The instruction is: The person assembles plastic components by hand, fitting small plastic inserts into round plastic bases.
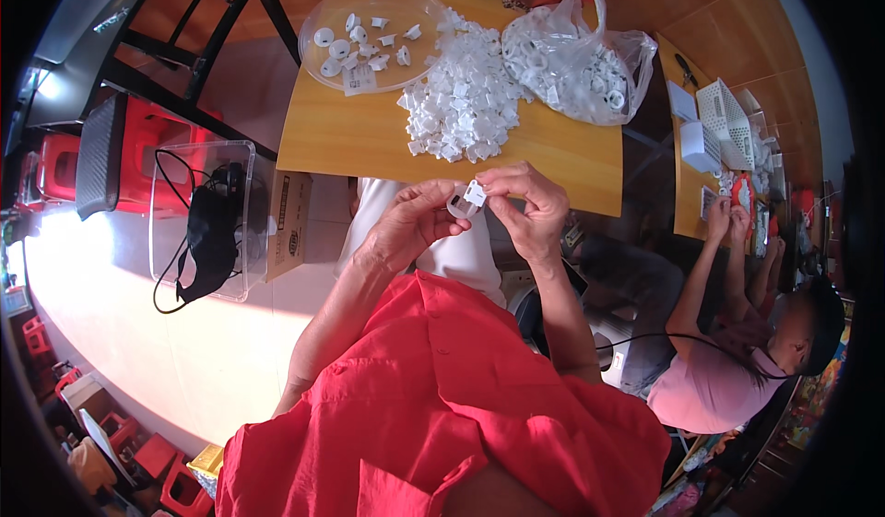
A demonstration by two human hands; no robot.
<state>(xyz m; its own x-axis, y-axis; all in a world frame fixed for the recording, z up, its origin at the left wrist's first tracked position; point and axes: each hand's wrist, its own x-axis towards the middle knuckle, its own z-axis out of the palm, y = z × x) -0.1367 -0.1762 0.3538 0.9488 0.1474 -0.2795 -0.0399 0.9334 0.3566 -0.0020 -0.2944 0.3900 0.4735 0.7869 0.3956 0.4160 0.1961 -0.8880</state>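
Just off the table's near edge, my left hand (415, 219) pinches a round white plastic part (456, 205) between thumb and fingers. Against it, my right hand (529, 204) holds a small squarish white plastic piece (476, 193) in its fingertips; the two parts touch. Beyond my hands a heap of small white plastic pieces (466, 93) covers the middle of the table. At its left lies a clear round lid-like tray (406, 10) with several round white parts (339, 49) on it. To the right slumps a clear plastic bag (590, 19) full of white ring-shaped parts (601, 84).
The wooden table (341, 144) ends just ahead of my lap. At left on the floor stands a clear bin (241, 273) with black cables, near red stools (152, 139). On the right, a person in pink (705, 388) works at another table with white baskets (725, 121).
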